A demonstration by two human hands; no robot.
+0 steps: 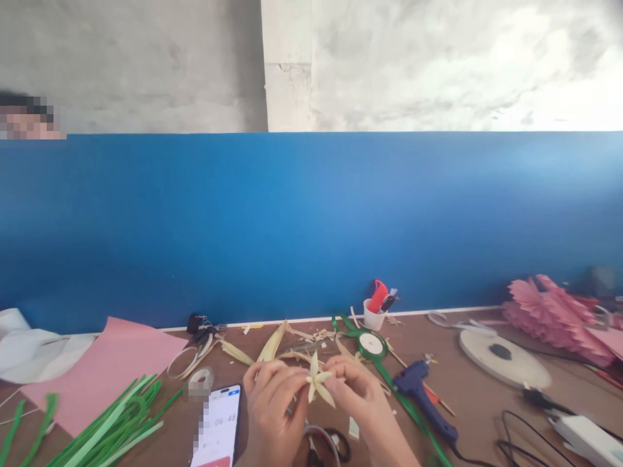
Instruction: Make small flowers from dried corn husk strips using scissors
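A wide, smooth blue panel [311,220] stands behind the long brown surface [477,415]. On the left of the surface lies a flat pink paper sheet [114,363], with a bundle of fuzzy green stems [119,425] in front of it; at the far right sits a mass of pleated pink paper [549,318], near a round off-white disc [525,366] with a dark centre. The left hand [277,402] and the right hand [363,395] meet over the front middle, each grip closed, fingertips pinching the flower from either side. Just beside the left hand lies a lit phone [221,421]; to the right of the right hand is a dark blue glue gun [426,399]. Behind are a green ribbon spool [372,345] and a small white cup [374,316] holding a red-handled tool [378,297]. Smallest is the pale cream, star-shaped flower [317,381], held between both hands above the surface.
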